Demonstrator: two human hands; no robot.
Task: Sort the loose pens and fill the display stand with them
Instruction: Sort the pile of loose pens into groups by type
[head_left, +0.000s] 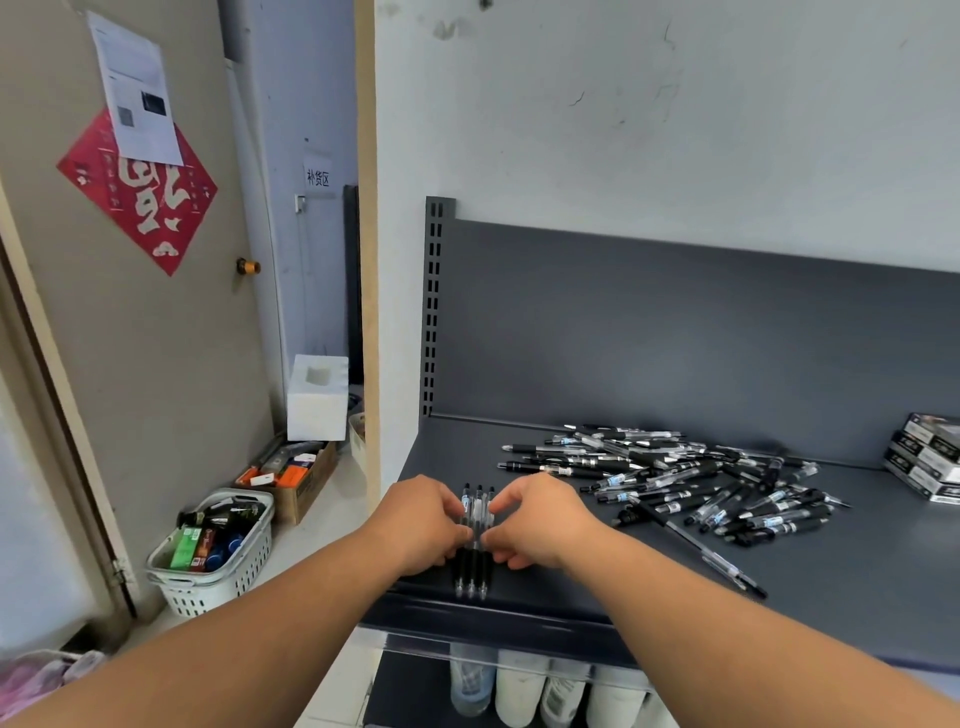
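grey shelf (857, 587) | pile of pens (691, 478) | three aligned pens (471, 571) | stacked boxes (927, 457)

A white paper sign (318, 176) on the far wall (306, 93) reads "补货区"; the red door decoration (137, 192) bears an inverted "福".

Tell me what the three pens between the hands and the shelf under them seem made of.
The three pens: likely plastic; clear glossy barrels, black matte-looking grips. The shelf: probably painted metal; even dark grey matte surface, slotted upright at its back corner.
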